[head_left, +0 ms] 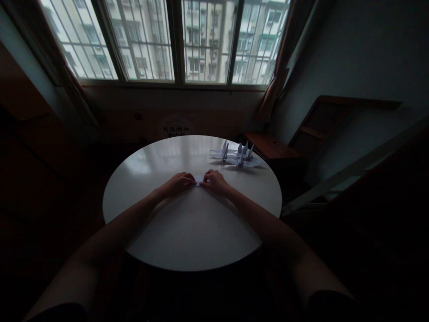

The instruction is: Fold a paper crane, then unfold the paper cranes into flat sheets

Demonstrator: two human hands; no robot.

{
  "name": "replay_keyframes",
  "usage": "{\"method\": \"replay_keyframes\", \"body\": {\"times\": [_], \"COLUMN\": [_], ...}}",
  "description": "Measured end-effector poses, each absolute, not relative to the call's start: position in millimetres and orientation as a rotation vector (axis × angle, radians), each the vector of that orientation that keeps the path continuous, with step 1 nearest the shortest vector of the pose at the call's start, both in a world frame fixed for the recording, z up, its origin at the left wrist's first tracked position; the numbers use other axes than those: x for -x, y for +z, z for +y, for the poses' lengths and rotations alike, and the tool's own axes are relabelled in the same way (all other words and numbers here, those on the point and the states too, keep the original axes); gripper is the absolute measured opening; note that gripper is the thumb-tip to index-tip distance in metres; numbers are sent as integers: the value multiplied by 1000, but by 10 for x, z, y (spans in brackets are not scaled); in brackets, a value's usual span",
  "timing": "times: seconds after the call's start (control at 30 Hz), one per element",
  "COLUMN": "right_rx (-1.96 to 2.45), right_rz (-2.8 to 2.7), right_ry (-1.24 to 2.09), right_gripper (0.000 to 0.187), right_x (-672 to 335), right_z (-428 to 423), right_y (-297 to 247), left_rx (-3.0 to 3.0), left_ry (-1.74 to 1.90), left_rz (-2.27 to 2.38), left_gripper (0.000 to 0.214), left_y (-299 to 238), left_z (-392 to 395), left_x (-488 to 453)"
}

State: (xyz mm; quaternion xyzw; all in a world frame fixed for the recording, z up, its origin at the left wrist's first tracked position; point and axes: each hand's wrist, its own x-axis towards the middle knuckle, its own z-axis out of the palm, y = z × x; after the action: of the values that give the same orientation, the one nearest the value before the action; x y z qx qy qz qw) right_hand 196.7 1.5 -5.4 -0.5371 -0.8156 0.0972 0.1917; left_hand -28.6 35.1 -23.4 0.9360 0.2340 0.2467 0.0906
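Well beyond the person's fingers (pixel 188 177), a barred window (pixel 177 44) fills the far side. Beneath the fingers stands a round white table (pixel 187 223); past them to the right is a wooden chair (pixel 271 147). A cluster of folded paper birds (pixel 240 162) (wings spread, some overlapping in this view) stands on the table, beyond the fingers and to the right. The left hand (pixel 179 182) and right hand (pixel 216 181) face each other, slightly apart, fingers curled nearly closed, each holding one end of a small folded paper (pixel 198 183) that shows between the fingertips.
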Motion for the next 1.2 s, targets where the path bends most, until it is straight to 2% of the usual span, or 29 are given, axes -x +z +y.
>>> {"method": "replay_keyframes", "body": {"times": [0.2,0.67,0.83,1.07,1.2], "right_rx": [1528,1544,1532,1266,1161], "right_rz": [-2293,-2280,-2287,-2369,-2428], "right_ry": [286,291,331,241,200], "right_gripper": [20,27,22,13,23], "right_x": [-1984,-2045,-2112,-2120,-2065], "right_z": [5,41,116,94,8], "right_y": [-27,-43,-63,-56,-48], "left_rx": [-2750,-2692,-2705,-2832,-2857], "left_ry": [760,658,652,605,617], "left_rz": [698,691,688,771,812], "left_gripper": [18,17,18,27,29], "left_y": [-209,-132,-112,-163,-215], "left_z": [323,292,273,270,299], "left_x": [276,300,294,279,294]}}
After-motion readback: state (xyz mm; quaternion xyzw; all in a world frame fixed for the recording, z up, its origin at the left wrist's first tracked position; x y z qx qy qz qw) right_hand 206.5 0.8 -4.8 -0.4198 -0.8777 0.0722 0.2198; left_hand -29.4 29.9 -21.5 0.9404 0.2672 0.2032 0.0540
